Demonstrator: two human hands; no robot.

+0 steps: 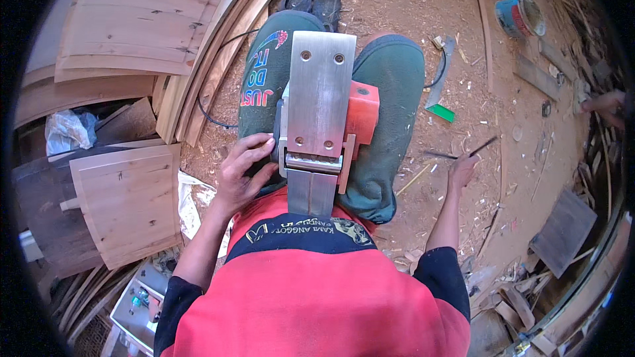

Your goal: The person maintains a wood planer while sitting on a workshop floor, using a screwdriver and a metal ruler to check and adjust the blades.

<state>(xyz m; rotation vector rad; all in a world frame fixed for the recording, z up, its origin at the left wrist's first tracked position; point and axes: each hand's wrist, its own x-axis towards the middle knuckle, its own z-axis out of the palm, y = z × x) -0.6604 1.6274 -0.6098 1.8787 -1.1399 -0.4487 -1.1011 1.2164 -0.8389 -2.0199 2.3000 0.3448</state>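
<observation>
An electric hand planer (319, 92) rests on my lap between my thighs, its flat metal sole facing up and part of its orange body showing on the right. My left hand (241, 175) is closed at the planer's left side, with thumb and fingers on a dark part near the blade drum. Out to the right, apart from the planer, my right hand (462, 170) grips a thin dark bar (484, 146). This bar sticks out on both sides of the fingers; its exact kind is unclear.
Wooden panels (126, 201) and long boards (221, 46) stand at the left. Shavings cover the floor. A blue-and-red can (520, 16), a saw-like blade with a green end (440, 112) and wood scraps lie right. Another person's hand (605, 104) shows at the far right edge.
</observation>
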